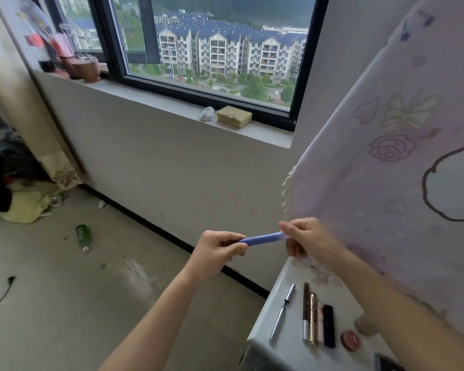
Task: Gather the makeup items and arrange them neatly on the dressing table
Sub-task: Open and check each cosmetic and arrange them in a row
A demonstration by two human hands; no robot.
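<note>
A slim blue makeup pen [263, 239] is held level in the air between both hands, above the floor just left of the dressing table [281, 352]. My left hand [217, 251] pinches its left end and my right hand [310, 241] pinches its right end. On the white table top lie, side by side, a silver pen [281, 314], a brown pencil [305, 311], a gold tube [313, 319], a thin pink stick [320, 324], a black lipstick [329, 326] and a round pink compact [350, 340]. My right forearm hides part of the table.
A pink patterned cloth [402, 156] hangs at the right over the table's back. A green bottle [83, 235], a cable [0, 295] and scraps lie on the tiled floor. The window sill [172, 103] holds a soap block [234, 116] and cups.
</note>
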